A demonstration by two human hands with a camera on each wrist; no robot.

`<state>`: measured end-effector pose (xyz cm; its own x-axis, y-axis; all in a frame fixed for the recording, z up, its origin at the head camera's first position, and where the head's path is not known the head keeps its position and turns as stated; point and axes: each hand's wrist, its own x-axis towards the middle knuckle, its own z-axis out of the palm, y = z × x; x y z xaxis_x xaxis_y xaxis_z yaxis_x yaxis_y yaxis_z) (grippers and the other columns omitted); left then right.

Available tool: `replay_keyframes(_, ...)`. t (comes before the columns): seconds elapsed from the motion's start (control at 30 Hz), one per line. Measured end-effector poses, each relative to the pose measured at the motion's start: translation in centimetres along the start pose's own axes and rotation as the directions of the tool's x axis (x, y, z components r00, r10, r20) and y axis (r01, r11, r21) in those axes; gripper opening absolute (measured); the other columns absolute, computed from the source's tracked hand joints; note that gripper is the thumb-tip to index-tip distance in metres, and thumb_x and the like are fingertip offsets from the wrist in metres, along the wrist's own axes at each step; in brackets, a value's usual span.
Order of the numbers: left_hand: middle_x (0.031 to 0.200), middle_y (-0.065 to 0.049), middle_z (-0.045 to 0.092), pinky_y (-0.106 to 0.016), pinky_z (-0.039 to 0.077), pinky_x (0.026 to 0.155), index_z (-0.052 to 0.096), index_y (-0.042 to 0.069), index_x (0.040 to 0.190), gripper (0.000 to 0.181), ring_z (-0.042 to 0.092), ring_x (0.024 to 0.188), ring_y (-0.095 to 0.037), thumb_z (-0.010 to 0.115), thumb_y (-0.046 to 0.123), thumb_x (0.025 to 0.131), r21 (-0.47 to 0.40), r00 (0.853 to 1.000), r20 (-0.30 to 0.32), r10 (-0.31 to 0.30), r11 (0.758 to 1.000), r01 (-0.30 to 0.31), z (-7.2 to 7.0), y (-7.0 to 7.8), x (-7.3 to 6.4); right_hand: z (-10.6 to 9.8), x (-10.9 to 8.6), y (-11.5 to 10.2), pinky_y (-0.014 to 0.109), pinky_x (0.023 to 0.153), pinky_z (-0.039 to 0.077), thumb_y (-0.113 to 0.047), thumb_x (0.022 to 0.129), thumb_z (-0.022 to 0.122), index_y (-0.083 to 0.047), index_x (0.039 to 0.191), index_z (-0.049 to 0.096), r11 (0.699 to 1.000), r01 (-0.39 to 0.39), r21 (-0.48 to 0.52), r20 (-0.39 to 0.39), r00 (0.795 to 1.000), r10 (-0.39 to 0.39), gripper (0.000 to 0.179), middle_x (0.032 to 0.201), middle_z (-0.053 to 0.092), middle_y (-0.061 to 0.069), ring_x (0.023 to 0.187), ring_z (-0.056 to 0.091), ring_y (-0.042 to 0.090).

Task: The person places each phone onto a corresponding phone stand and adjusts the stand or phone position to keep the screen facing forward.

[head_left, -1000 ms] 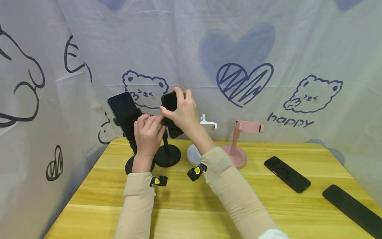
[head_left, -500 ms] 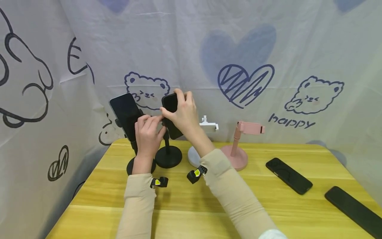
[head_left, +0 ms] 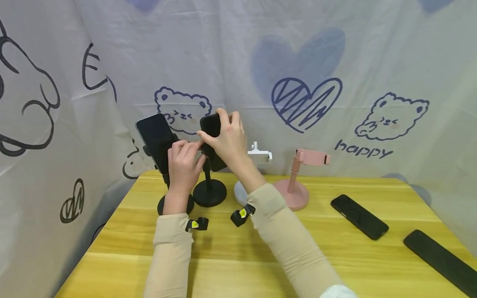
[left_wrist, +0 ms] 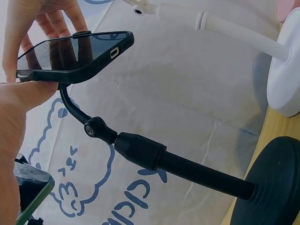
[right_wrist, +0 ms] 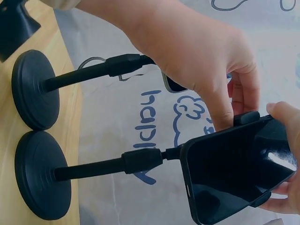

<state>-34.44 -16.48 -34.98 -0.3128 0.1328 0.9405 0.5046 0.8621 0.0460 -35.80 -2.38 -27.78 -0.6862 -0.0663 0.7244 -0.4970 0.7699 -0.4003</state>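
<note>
A black-cased phone (head_left: pixel 214 159) sits tilted in the clamp (right_wrist: pixel 247 118) of a black phone stand (head_left: pixel 210 192). My right hand (head_left: pixel 231 136) grips the phone's upper part, thumb on the near long edge and fingers over the far one. On the left edge, my left hand (head_left: pixel 184 165) pinches about the clamp, its thumb beside the pad and its fingers partly hidden behind. The stand's neck (left_wrist: pixel 96 129) bends up to the phone's back in the left wrist view. Left of it, another phone (head_left: pixel 154 138) leans upright in a second black stand (head_left: pixel 161 205), partly behind my left hand.
A white stand (head_left: pixel 241 193), partly hidden by my right arm, and a pink stand (head_left: pixel 294 194) hold no phones. Two dark phone-like slabs, a shorter one (head_left: pixel 359 217) and a longer one (head_left: pixel 439 263), lie at the table's right. A printed curtain (head_left: pixel 238 62) hangs behind.
Both hands stay at the same phone and clamp, with barely any motion. The whole head view shifts slightly.
</note>
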Motion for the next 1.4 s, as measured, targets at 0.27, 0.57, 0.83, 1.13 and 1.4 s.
replay_keyframes(0.27, 0.097, -0.012, 0.073, -0.045, 0.041, 0.08, 0.071, 0.003, 0.107, 0.022, 0.052, 0.096, -0.032, 0.072, 0.011, 0.086, 0.012, 1.0, 0.021, 0.002, 1.0, -0.003, -0.3, -0.1, -0.2, 0.0, -0.5, -0.5, 0.034, 0.074, 0.053, -0.057, 0.078, 0.074, -0.015, 0.134, 0.05, 0.998, -0.059, -0.037, -0.021, 0.998, 0.058, 0.074, 0.111, 0.048, 0.014, 0.094, 0.052, 0.024)
replay_keyframes(0.57, 0.092, -0.011, 0.072, -0.045, 0.039, 0.078, 0.074, 0.005, 0.104, 0.026, 0.051, 0.095, -0.031, 0.079, 0.012, 0.08, 0.052, 1.0, -0.024, 0.008, 0.999, -0.007, -0.6, -1.0, -0.4, 0.2, -0.6, -1.8, 0.032, 0.059, 0.049, -0.063, 0.079, 0.068, -0.02, 0.134, 0.044, 0.984, -0.121, -0.129, 0.034, 0.991, 0.126, 0.074, 0.113, 0.042, 0.011, 0.093, 0.047, 0.023)
replay_keyframes(0.83, 0.097, -0.01, 0.071, -0.048, 0.038, 0.081, 0.075, 0.006, 0.105, 0.025, 0.05, 0.096, -0.03, 0.077, 0.016, 0.082, 0.066, 1.0, -0.024, 0.008, 0.998, -0.006, -0.8, -1.3, -0.2, -0.2, -0.8, -2.0, 0.031, 0.059, 0.049, -0.062, 0.08, 0.068, -0.018, 0.136, 0.044, 0.985, -0.095, -0.141, 0.052, 0.993, 0.103, 0.076, 0.114, 0.043, 0.012, 0.094, 0.049, 0.023)
replay_keyframes(1.13, 0.097, -0.011, 0.07, -0.049, 0.037, 0.081, 0.075, 0.007, 0.108, 0.029, 0.049, 0.096, -0.031, 0.079, 0.013, 0.08, 0.04, 0.999, -0.022, -0.025, 0.999, 0.026, -1.1, -1.1, -0.2, -0.3, -1.1, -2.2, 0.029, 0.059, 0.047, -0.06, 0.081, 0.068, -0.019, 0.138, 0.043, 0.986, -0.1, -0.134, 0.048, 0.993, 0.107, 0.075, 0.113, 0.042, 0.011, 0.093, 0.047, 0.022)
replay_keyframes(1.4, 0.097, -0.011, 0.07, -0.049, 0.038, 0.079, 0.075, 0.007, 0.108, 0.029, 0.05, 0.095, -0.031, 0.08, 0.012, 0.079, 0.056, 0.999, -0.02, -0.037, 0.998, 0.038, -1.3, -1.0, -0.1, 0.1, -1.2, -1.9, 0.029, 0.059, 0.046, -0.062, 0.081, 0.067, -0.019, 0.139, 0.042, 0.984, -0.103, -0.147, 0.024, 0.994, 0.107, 0.076, 0.112, 0.043, 0.011, 0.091, 0.047, 0.021)
